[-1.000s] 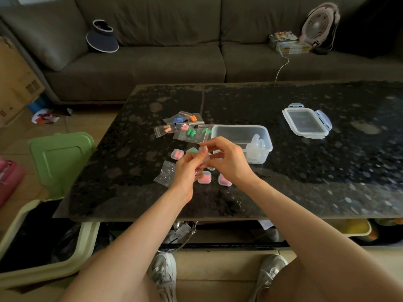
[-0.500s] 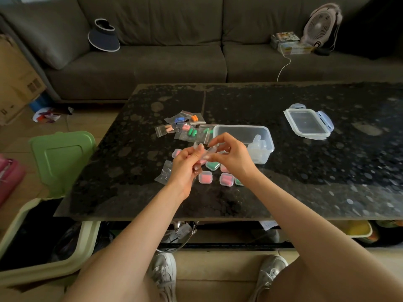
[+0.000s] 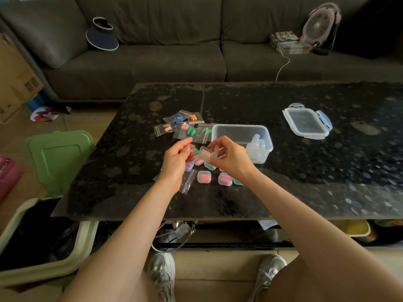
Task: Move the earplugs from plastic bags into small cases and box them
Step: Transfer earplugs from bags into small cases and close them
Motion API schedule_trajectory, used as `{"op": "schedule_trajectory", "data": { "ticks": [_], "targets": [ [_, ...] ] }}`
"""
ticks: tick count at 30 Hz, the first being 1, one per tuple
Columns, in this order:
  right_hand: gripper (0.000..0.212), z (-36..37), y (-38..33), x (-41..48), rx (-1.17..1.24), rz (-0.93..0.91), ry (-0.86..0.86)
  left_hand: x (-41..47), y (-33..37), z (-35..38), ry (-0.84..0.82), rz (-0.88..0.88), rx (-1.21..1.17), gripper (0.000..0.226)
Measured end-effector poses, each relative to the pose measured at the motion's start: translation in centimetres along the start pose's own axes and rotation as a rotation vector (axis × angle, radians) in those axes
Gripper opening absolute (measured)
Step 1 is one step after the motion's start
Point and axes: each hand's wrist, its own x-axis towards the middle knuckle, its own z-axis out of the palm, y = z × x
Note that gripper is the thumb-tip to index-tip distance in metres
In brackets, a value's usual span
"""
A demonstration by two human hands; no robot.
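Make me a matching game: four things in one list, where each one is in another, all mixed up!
Things
1. small clear case with pink earplugs
2. clear rectangular plastic lid
3. pink round fan
4. green plastic bin lid
Places
A. on the grey sofa
B. left of the black stone table
C. between left hand and right hand
D. on the table, right of the clear plastic box
Pairs: 1-C, 2-D, 3-A, 4-B
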Motion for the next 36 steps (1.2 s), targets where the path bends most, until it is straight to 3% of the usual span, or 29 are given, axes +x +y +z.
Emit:
{"op": "schedule_trajectory", "data": {
  "ticks": [3, 7, 12, 23, 29, 32, 36],
  "targets": [
    [0.036, 0.1, -0.1, -0.1, -0.075, -0.018, -0.03, -0.2, 0.6, -0.2, 0.016, 0.205, 0.033, 0.028],
    [0.04, 0.4, -0.5, -0.3, -0.072, -0.027, -0.056, -0.8, 0.9, 0.3, 0.022, 0.31, 0.045, 0.01],
    [0.037, 0.2, -1.2, -0.4, 0.106, -0.019, -0.019, -0.6, 0.1, 0.6, 0.08, 0.421, 0.239, 0.013],
    [0.034, -0.8, -0.9, -0.2, 0.464, 0.072, 0.027, 0.4, -0.6, 0.3, -0.011, 0.389, 0.148, 0.012],
    [0.034, -0.9, -1.1, -0.2, 0.513, 0.052, 0.033, 1.1, -0.7, 0.1, 0.11, 0.522, 0.201, 0.01],
    [0.034, -0.9, -1.1, -0.2, 0.493, 0.036, 0.044, 1.2, -0.7, 0.0, 0.104, 0.47, 0.2, 0.012],
    [0.036, -0.6, -1.1, -0.3, 0.363, -0.01, 0.055, 1.0, -0.5, 0.3, 0.021, 0.245, 0.12, 0.008]
  ]
}}
